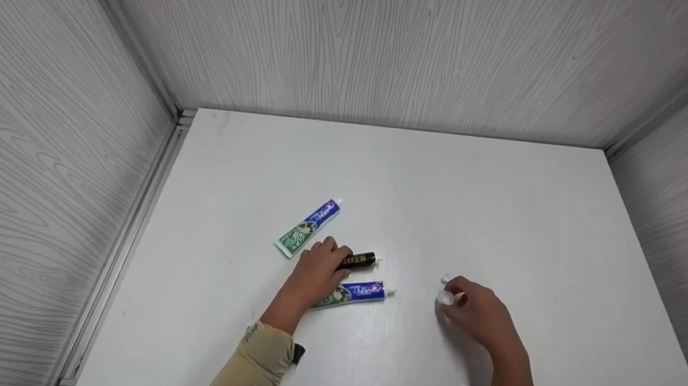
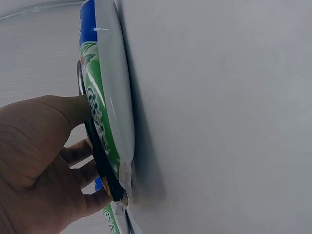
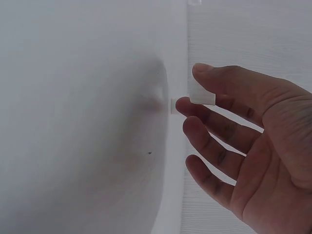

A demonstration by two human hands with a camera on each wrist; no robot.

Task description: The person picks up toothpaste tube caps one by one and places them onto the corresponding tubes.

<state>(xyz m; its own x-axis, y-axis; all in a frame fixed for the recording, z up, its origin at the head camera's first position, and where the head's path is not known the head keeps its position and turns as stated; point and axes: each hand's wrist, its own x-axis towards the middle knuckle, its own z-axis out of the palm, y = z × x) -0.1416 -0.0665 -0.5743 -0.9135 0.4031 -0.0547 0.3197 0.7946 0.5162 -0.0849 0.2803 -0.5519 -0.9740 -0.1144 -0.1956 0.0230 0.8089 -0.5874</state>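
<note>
My left hand (image 1: 316, 270) grips a black tube (image 1: 358, 260), whose narrow white nozzle points right. In the left wrist view the thumb lies by a blue-and-green toothpaste tube (image 2: 100, 92), and the fingers are along the black tube (image 2: 102, 161). That toothpaste tube (image 1: 364, 290) lies nearest the person, its nozzle uncapped and its tail partly behind the hand. My right hand (image 1: 482, 311) pinches a white cap (image 1: 446, 297) between thumb and index finger, seen also as a white cap (image 3: 202, 95) in the right wrist view. A second small white cap (image 1: 445, 279) is just beyond the fingertips.
Another blue-and-green toothpaste tube (image 1: 309, 227) lies slanted beyond the left hand. Everything is on a white table (image 1: 412, 186) with grey wood-grain panels (image 1: 361, 47) at the back and both sides.
</note>
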